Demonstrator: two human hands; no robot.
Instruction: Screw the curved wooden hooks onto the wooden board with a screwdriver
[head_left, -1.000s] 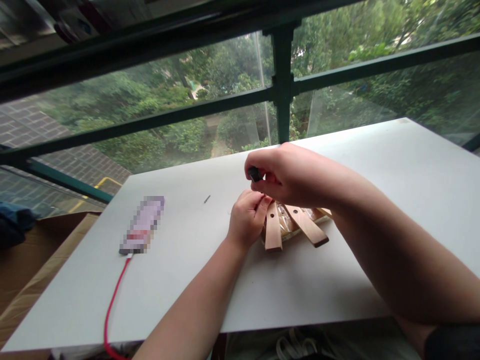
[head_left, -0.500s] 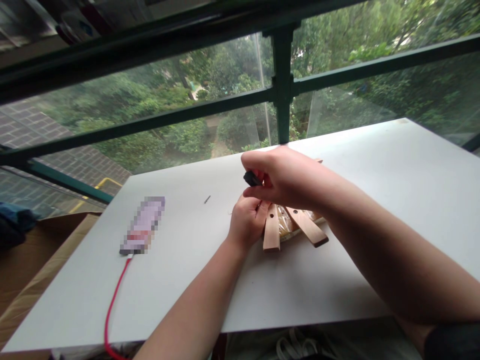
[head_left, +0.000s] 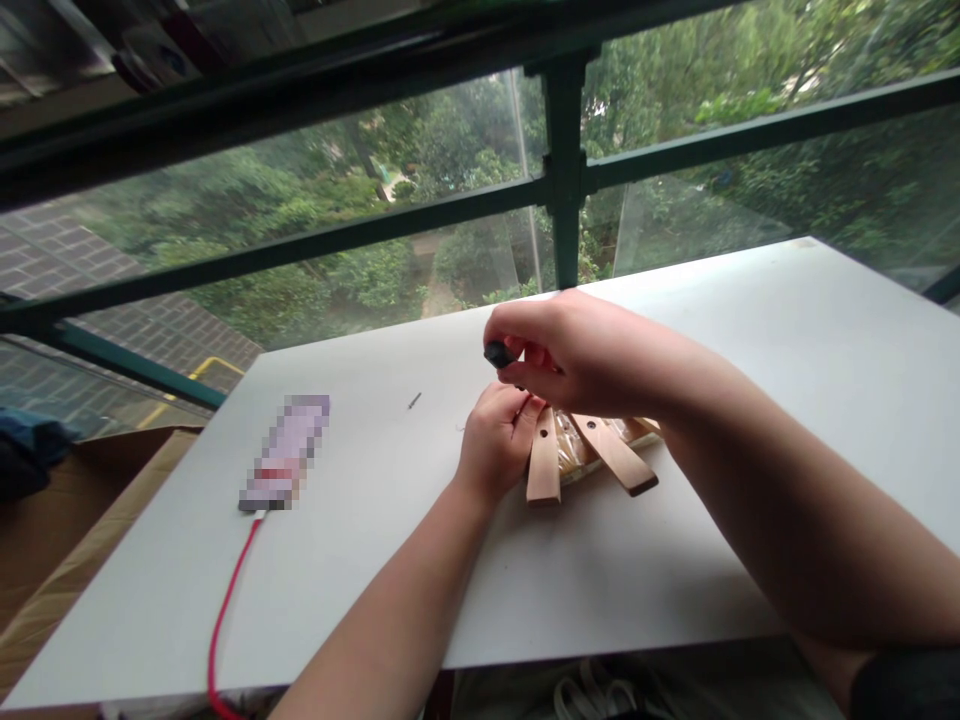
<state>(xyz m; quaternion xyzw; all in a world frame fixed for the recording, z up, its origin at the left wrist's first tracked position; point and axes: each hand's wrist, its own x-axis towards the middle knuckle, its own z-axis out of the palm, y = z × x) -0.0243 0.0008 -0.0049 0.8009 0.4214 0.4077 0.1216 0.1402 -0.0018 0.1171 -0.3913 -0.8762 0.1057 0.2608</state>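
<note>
My right hand (head_left: 574, 345) is closed around the black handle of what looks like a screwdriver (head_left: 498, 354). Its shaft is hidden behind my fingers. Just below, my left hand (head_left: 495, 440) grips the far part of a light wooden piece (head_left: 545, 475) with a dark hole in it. A second wooden piece (head_left: 621, 458), also with a hole, slants away to the right. Between and behind these two lies something yellowish under clear plastic wrap (head_left: 574, 447), partly covered by my right hand and forearm. A small dark screw (head_left: 415, 400) rests on the table left of my hands.
On the left of the white table (head_left: 360, 540) lies a blurred-out phone (head_left: 289, 450) with a red cable (head_left: 227, 590) running off the front edge. An open cardboard box (head_left: 97, 490) stands beyond the left edge. Green-framed windows (head_left: 566, 170) rise behind the table.
My right hand has shifted and turned slightly, and the black handle has tilted a little with it. My left hand and the wooden pieces stay nearly still.
</note>
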